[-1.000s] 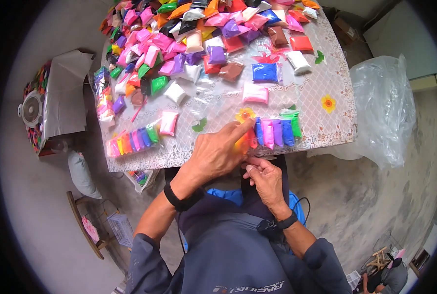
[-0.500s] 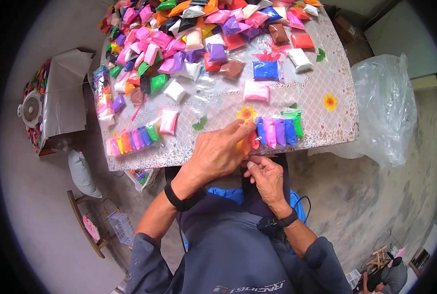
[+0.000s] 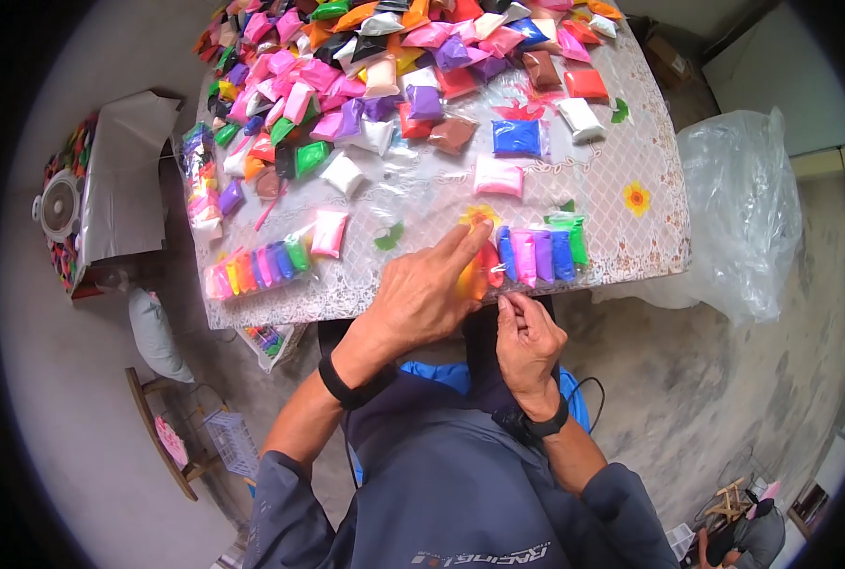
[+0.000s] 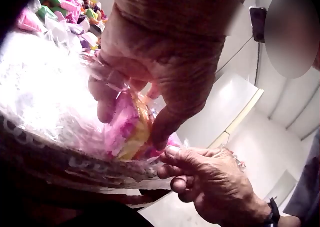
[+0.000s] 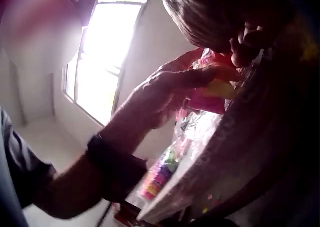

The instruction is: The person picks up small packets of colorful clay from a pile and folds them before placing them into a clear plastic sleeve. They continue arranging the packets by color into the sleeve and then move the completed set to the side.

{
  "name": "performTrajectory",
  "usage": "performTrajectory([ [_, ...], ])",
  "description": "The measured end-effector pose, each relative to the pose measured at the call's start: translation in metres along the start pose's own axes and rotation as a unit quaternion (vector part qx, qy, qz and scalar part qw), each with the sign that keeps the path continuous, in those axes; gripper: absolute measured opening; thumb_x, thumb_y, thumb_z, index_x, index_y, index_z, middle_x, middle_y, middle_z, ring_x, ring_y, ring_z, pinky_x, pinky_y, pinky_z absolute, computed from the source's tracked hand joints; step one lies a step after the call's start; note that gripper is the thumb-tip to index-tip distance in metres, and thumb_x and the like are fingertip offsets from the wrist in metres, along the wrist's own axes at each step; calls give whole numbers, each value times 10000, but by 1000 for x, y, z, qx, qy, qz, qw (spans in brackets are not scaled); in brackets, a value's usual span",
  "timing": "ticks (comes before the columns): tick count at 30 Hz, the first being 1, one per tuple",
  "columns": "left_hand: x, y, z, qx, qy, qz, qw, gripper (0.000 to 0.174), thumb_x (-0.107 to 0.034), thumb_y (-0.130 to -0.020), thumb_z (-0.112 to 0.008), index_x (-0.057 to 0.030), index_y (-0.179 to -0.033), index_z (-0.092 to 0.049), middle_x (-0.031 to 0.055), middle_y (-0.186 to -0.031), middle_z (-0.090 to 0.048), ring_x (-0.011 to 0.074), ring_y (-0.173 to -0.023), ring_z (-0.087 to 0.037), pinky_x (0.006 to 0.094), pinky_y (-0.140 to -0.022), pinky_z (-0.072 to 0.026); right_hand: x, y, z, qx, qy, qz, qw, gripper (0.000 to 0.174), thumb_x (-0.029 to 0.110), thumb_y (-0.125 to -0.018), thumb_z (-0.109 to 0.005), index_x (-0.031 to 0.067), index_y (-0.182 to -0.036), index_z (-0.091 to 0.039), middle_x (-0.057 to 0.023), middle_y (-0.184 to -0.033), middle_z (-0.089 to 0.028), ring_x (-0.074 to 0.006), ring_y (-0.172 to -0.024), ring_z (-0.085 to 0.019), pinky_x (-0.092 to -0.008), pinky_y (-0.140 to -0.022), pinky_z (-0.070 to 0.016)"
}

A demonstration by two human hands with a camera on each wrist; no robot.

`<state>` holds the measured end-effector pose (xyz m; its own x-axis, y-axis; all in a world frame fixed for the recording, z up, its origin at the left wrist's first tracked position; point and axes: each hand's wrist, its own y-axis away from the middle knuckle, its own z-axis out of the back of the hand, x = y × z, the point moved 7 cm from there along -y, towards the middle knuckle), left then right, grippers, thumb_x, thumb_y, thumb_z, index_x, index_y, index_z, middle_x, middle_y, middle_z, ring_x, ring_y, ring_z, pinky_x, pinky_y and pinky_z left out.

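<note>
Desk fills the upper middle of the head view, under a lace-pattern plastic cover with flower prints. Bare concrete floor all round. Big crumpled clear sack on the floor just beside the desk's right edge. Grey sheet over a box at left, small fan beside it.

Far end of the desk carries a heap of small coloured packets. Loose blue packet and pink packet lie apart from the heap, mid-desk. One filled pack lies near the left front edge.

Clear bag sits at the desk's near edge, in front of the person. It holds a row of packets side by side: orange, red, blue, pink, purple, blue, green. Film is glossy and wrinkled.

Left hand reaches over the front edge, forefinger stretched along the top. Its grip is clamped on the bag's orange end, thumb under and fingers over. Right hand is just below the desk edge, thumb and forefinger tips together, pinching the bag's loose near edge. The hands nearly touch.
</note>
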<state>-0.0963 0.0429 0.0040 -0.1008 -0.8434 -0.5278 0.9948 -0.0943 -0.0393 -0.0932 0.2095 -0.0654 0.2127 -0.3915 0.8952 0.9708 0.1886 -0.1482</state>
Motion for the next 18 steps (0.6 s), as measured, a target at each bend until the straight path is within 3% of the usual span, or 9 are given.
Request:
performTrajectory([
  [1,1,1,0,-5,5,3,1000,796,-198,-795,-771,-81,-1495,-410,189,-1286,-602,400,-889,-688,480,-705,-548,16,-2,5,-32,61,97,993,128,25,-891,-750,-28,-995,-697,-111,-777,-699,-158,-583,-656,-278,-539,-520],
  [4,5,3,-2,5,22,16,1000,860,-189,-780,-783,-64,-1521,-364,207,-1343,-571,420,-938,-679,484,-729,-555,27,-3,8,-54,96,144,983,151,-8,-852,-769,-16,-982,-692,-134,-778,-693,-209,-581,-667,-301,-539,-527],
  [6,7,4,-4,19,32,28,999,886,-181,-772,-788,-59,-1530,-346,212,-1364,-558,428,-965,-673,487,-740,-558,30,-3,9,-57,101,156,981,167,-11,-847,-772,-17,-993,-692,-121,-781,-693,-192,-574,-658,-290,-526,-514],
  [7,9,4,-5,30,46,42,998,903,-216,-795,-786,-101,-1558,-317,222,-1399,-548,453,-1041,-644,490,-786,-559,33,-3,9,-59,106,167,978,182,-15,-841,-775,-17,-1003,-691,-107,-784,-694,-175,-567,-648,-280,-512,-500],
  [8,10,5,-6,42,59,56,996,920,-251,-818,-784,-143,-1585,-287,231,-1433,-538,477,-1117,-615,493,-832,-560,36,-3,9,-58,106,168,978,182,-15,-841,-775,-17,-1003,-691,-107,-784,-694,-175,-567,-648,-280,-512,-500],
  [10,10,6,-7,44,59,62,995,924,-249,-815,-786,-142,-1584,-286,230,-1447,-524,476,-1121,-613,497,-837,-559,38,-3,11,-49,84,130,987,232,-23,-800,-779,-3,-1005,-673,-90,-733,-663,-236,-562,-644,-337,-509,-501],
  [14,10,8,-3,39,63,70,995,939,-248,-806,-794,-119,-1581,-279,255,-1492,-465,486,-1155,-592,509,-862,-551,40,-3,12,-46,79,150,985,251,-21,-798,-781,3,-1022,-671,-79,-726,-657,-211,-542,-626,-328,-495,-486],
  [18,12,14,-2,35,68,82,994,941,-248,-806,-795,-87,-1574,-276,293,-1503,-429,501,-1213,-552,510,-908,-539,29,0,10,-19,51,106,993,225,-32,-811,-762,3,-1018,-680,-105,-754,-671,-233,-567,-648,-320,-522,-516],
])
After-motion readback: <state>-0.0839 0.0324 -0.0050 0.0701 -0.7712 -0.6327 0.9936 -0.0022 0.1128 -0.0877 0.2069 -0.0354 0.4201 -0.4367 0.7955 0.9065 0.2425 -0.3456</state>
